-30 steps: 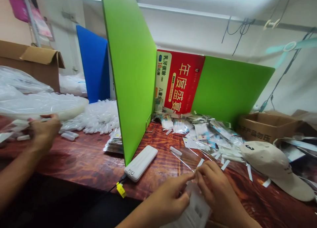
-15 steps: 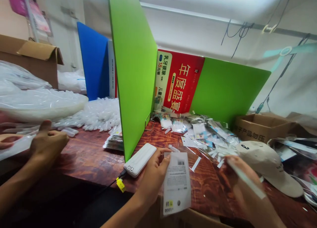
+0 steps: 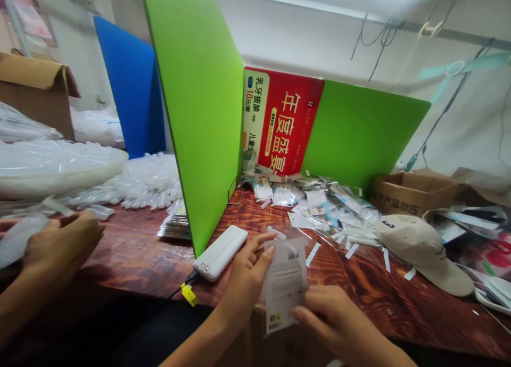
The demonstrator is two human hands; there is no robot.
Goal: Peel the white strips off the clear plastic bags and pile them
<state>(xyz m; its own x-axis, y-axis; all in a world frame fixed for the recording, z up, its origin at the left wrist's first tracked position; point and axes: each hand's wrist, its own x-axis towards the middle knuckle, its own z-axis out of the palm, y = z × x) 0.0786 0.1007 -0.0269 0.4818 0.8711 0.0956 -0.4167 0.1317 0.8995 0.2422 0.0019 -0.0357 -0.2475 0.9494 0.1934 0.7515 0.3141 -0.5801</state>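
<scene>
A flat clear plastic packet [image 3: 285, 287] with a printed card inside hangs upright over the table's front edge. My left hand [image 3: 249, 268] pinches its upper left side between thumb and fingers. At the packet's lower right edge is my right hand [image 3: 331, 314], its thumb across the front and its fingers curled at the side. A small translucent piece [image 3: 276, 232] lies just behind my left fingertips. Close to my left wrist rests a white power bank [image 3: 221, 252] with a cable plugged in.
Several packets and white strips [image 3: 323, 205] are heaped before the green panels [image 3: 199, 106]. A beige cap [image 3: 419, 244] and a cardboard box [image 3: 415, 191] stand right. At far left, another person's hands [image 3: 59, 244] handle translucent pieces near a pile of them [image 3: 147, 181].
My right hand has let go of a white strip and moved left to the packet. A white strip now lies beside the cap. The view has turned slightly right.
</scene>
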